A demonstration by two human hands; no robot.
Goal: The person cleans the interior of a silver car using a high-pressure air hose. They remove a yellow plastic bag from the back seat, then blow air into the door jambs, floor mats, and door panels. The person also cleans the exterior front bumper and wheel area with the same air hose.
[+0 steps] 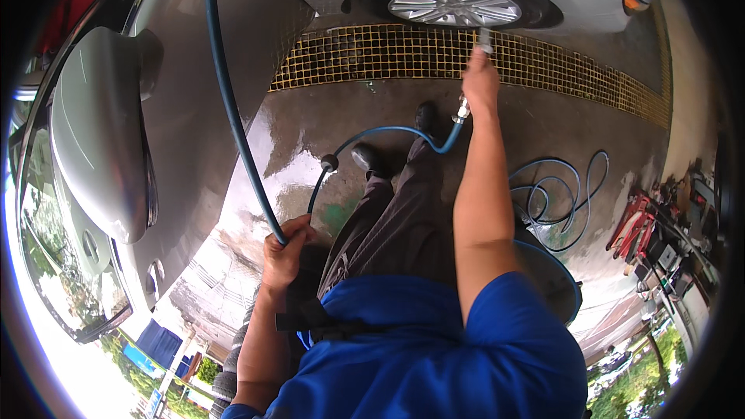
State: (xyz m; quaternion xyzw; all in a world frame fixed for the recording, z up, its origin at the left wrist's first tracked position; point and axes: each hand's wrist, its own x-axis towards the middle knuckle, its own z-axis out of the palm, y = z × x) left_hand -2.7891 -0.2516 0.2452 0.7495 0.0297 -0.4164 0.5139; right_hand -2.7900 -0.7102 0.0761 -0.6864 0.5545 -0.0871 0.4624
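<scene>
My right hand (482, 82) is stretched forward and closed around a nozzle (485, 41), whose blurred grey tip points at the lower edge of a car wheel (457, 7). Below the fist, a metal coupling (463, 110) joins the nozzle to a blue hose (384, 128). That hose curves back past a dark round ball or stopper (329, 163) towards my left hand (284, 253). Between its fingers and thumb, my left hand grips the hose, and one thick length rises from there to the top of the view. Contact between nozzle and tyre cannot be made out.
To the left, a silver car's door (198, 145) and wing mirror (105, 134) stand close by. A yellow floor grating (372, 52) crosses in front of the wheel. Loose hose coils (559, 198) lie on the wet floor to the right, near red jacks (631, 227) and stacked tools.
</scene>
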